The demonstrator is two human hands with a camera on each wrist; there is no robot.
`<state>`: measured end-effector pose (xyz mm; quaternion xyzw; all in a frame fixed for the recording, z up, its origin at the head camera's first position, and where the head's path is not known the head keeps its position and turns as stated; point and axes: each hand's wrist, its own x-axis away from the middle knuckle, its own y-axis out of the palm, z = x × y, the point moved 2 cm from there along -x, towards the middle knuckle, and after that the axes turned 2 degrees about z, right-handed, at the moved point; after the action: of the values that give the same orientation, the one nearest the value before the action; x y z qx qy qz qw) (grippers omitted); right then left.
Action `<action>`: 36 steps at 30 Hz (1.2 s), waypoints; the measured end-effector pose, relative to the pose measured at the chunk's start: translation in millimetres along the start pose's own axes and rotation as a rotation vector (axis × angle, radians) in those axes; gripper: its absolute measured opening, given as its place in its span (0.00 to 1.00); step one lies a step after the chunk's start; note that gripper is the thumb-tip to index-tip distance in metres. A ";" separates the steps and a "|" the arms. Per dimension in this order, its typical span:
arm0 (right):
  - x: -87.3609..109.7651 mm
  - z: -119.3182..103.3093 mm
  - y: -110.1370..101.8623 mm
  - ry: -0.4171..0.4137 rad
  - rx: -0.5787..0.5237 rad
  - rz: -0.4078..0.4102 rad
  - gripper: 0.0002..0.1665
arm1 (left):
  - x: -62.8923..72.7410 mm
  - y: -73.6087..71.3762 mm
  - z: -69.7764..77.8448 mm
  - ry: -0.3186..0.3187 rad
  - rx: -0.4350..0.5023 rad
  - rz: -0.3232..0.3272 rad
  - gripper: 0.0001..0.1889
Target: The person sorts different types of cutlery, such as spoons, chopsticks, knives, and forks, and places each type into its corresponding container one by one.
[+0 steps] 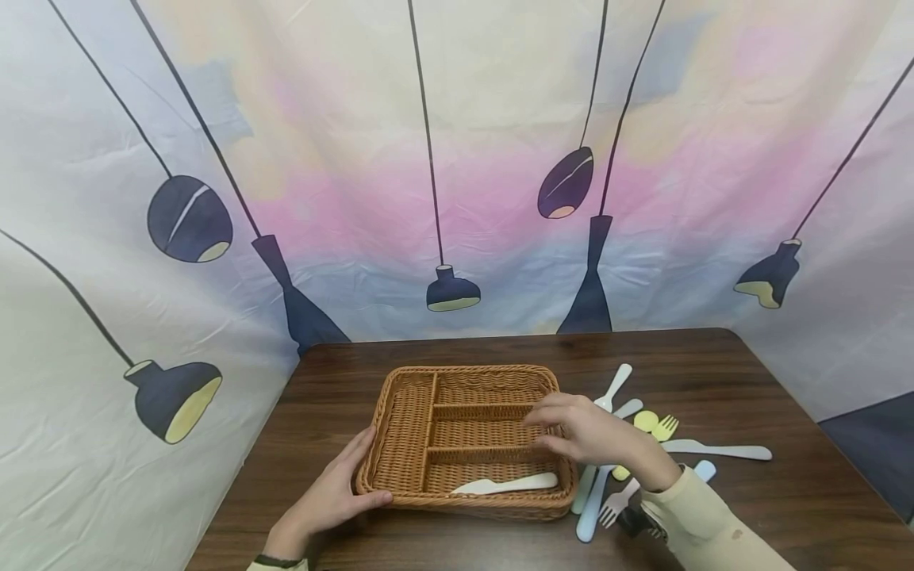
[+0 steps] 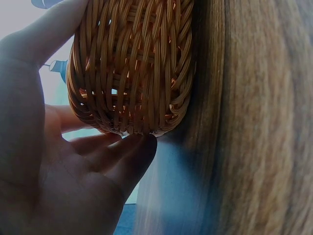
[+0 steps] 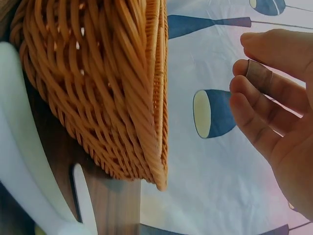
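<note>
A brown wicker basket (image 1: 403,444) with one long compartment at the left and three stacked at the right lies on the table. My left hand (image 1: 332,492) grips its front left corner, thumb along the front wall and fingers along the side. The left wrist view shows these fingers (image 2: 132,159) against the weave. Inside the front right compartment lies a cream-white plastic knife (image 1: 507,483). Over the basket's right rim hovers my right hand (image 1: 589,428), fingers loosely bent; in the right wrist view nothing sits between thumb and fingers.
Plastic cutlery lies in a loose pile right of the basket: a white knife (image 1: 721,450), a yellow fork (image 1: 666,428), a pink fork (image 1: 617,503), a light blue handle (image 1: 591,511) and several others. Behind the wooden table (image 1: 678,353) hangs a printed cloth (image 1: 500,238).
</note>
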<state>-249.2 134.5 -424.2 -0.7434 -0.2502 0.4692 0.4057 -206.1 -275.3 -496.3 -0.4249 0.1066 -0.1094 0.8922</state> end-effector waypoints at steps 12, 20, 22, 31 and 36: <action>11.3 10.8 -21.7 0.122 0.003 0.047 0.18 | -0.9 -1.0 0.6 0.000 -0.005 0.001 0.57; 24.8 19.0 -36.2 0.209 0.013 0.063 0.16 | -0.4 -0.3 0.4 0.001 -0.001 -0.006 0.57; 27.8 21.0 -38.7 0.227 0.031 0.072 0.16 | 0.3 -0.2 0.8 0.002 -0.002 -0.005 0.57; 40.6 32.1 -46.0 0.255 0.044 0.112 0.16 | 0.8 0.1 1.7 0.008 -0.003 -0.004 0.56; 46.2 37.3 -49.5 0.283 0.091 0.128 0.17 | 0.5 -0.1 1.2 0.012 0.002 -0.003 0.56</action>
<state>-262.3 210.0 -414.2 -0.7975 -0.1211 0.3954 0.4394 -205.3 -274.6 -495.5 -0.4237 0.1112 -0.1131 0.8918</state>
